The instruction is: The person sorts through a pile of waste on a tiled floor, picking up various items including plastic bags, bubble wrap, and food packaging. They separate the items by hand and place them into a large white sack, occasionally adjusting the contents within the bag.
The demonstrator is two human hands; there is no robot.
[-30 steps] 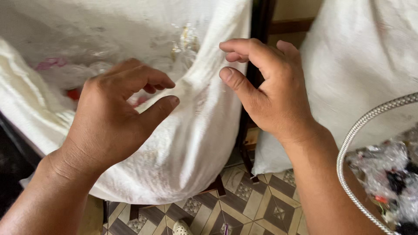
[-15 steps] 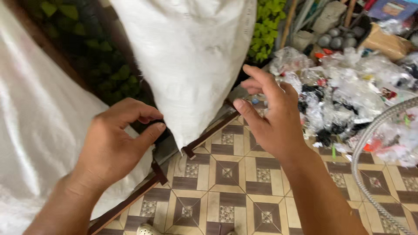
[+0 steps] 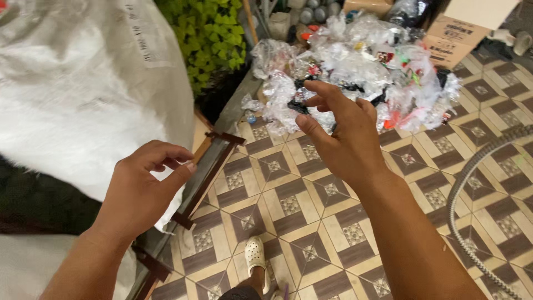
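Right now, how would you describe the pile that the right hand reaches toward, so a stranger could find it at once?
Start at the patterned brown and cream tiled floor and follow it to the far end, beside the green leafy plants. There lies the heap of crumpled plastic, just beyond the right hand. Unlike the smooth white sack nearby, it is clear, shiny and flecked with colours.

Looked down from head height, steeply, onto the tiled floor (image 3: 311,211). Faced forward toward the plastic heap (image 3: 355,61) at upper right of frame. Sat close above both forearms. Single view only.
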